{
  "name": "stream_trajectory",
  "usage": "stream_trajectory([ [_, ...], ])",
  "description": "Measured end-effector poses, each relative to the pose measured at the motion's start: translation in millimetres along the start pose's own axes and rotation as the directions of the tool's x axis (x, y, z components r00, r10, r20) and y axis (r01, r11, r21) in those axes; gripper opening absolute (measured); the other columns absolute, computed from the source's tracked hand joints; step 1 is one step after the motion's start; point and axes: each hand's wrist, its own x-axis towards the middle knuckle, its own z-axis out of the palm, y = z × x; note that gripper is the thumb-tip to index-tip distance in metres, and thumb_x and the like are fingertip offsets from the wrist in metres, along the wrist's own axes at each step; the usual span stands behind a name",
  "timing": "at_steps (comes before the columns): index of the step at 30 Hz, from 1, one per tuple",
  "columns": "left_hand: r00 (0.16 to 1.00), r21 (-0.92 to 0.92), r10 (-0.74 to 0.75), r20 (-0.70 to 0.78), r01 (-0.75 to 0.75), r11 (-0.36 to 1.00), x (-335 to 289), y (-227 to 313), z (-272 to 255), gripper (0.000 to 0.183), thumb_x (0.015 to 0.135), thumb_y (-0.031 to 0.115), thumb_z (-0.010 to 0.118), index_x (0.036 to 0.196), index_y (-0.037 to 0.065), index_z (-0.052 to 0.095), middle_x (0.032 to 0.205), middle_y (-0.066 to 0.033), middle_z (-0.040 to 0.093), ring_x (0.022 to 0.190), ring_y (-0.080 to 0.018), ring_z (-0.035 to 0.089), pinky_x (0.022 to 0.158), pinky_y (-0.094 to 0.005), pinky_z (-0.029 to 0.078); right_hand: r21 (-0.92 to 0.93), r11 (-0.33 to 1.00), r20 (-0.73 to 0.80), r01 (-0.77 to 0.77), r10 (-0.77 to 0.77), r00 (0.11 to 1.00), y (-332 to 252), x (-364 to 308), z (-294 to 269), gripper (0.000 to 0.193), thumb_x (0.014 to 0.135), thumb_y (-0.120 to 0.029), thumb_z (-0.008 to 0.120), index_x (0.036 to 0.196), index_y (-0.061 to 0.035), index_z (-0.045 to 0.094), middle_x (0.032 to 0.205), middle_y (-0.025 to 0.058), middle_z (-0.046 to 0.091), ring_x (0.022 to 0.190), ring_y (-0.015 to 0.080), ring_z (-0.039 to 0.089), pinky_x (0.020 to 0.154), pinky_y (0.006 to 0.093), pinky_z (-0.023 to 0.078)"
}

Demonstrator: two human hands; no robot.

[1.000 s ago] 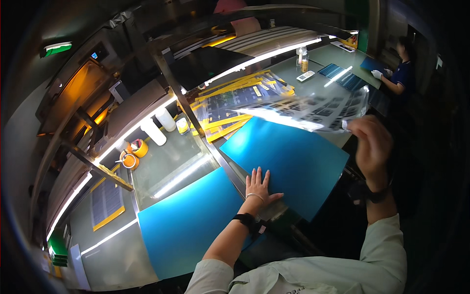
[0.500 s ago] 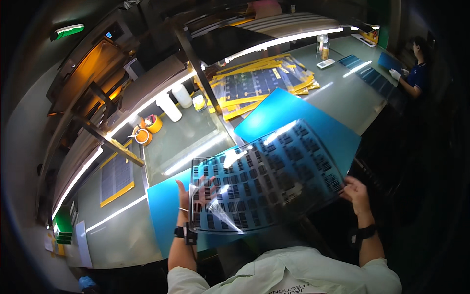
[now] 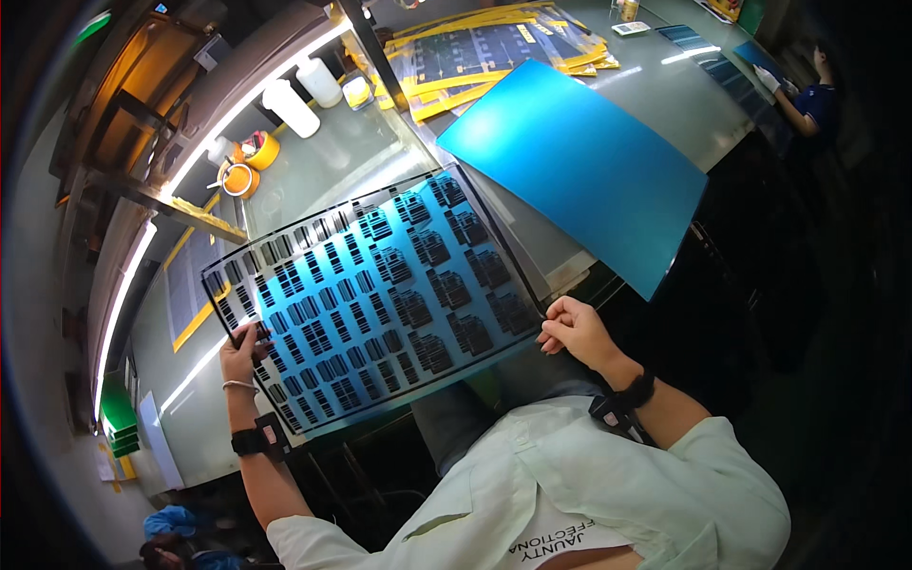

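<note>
A clear film (image 3: pixel 313 309) printed with rows of black patterns spreads in front of me, over a blue sheet (image 3: pixel 446 372) that shows through it and along its near edge. At the film's left edge my left hand (image 3: pixel 243 353) is closed, fingers and thumb on the border. My right hand (image 3: pixel 581 332) pinches the near right corner, its fingertips pressed together. Whether the film touches the blue sheet all over, I cannot tell. Another blue sheet (image 3: pixel 579 171) lies to the right, beyond the film, its near corner overhanging the table edge.
Yellow-edged films (image 3: pixel 475 62) are stacked at the back. White bottles (image 3: pixel 291 109) and an orange tape roll (image 3: pixel 239 180) stand under a lit shelf (image 3: pixel 256 90). Green boxes (image 3: pixel 119 418) are at far left. A gloved co-worker (image 3: pixel 807 100) handles a blue sheet at far right.
The film has moved left and lies flatter over the blue sheet. My left hand, open behind the film before, now grips its left edge. My right hand moved left with its corner.
</note>
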Motion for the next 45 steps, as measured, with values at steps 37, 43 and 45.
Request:
stream_trajectory([
  [37, 0.898, 0.372, -0.112, -0.426, 0.287, 0.883, 23, -84, 23, 0.04, 0.075, 0.021, 0.072, 0.1, 0.0, 0.05, 0.078, -0.0127, 0.061, 0.054, -0.0203, 0.062, 0.041, -0.0287, 0.047, -0.327, 0.938, -0.122, 0.115, -0.163, 0.979, 14, 6, -32, 0.014, 0.079, 0.005, 0.052, 0.079, -0.0053, 0.043, 0.066, 0.0013, 0.047, 0.055, 0.0082, 0.049, 0.048, 0.0206, 0.044],
  [43, 0.93, 0.775, -0.152, -0.336, 0.364, 0.516, 28, -56, 44, 0.053, 0.085, 0.031, 0.054, 0.134, 0.031, 0.034, 0.11, -0.0186, 0.06, 0.101, -0.0331, 0.058, 0.086, -0.0424, 0.046, -0.336, 0.936, -0.14, 0.103, -0.157, 0.978, 10, 10, -36, 0.014, 0.079, 0.005, 0.052, 0.08, -0.0054, 0.043, 0.067, 0.0014, 0.048, 0.056, 0.0081, 0.05, 0.049, 0.0208, 0.044],
  [45, 0.944, 0.822, -0.15, -0.292, 0.328, 0.465, 28, -56, 39, 0.054, 0.088, 0.031, 0.05, 0.137, 0.035, 0.029, 0.109, -0.0184, 0.06, 0.102, -0.0328, 0.058, 0.086, -0.0426, 0.046, -0.326, 0.94, -0.145, 0.097, -0.151, 0.978, 11, 11, -36, 0.014, 0.079, 0.005, 0.052, 0.08, -0.0052, 0.043, 0.067, 0.0015, 0.048, 0.055, 0.0082, 0.05, 0.05, 0.0209, 0.044],
])
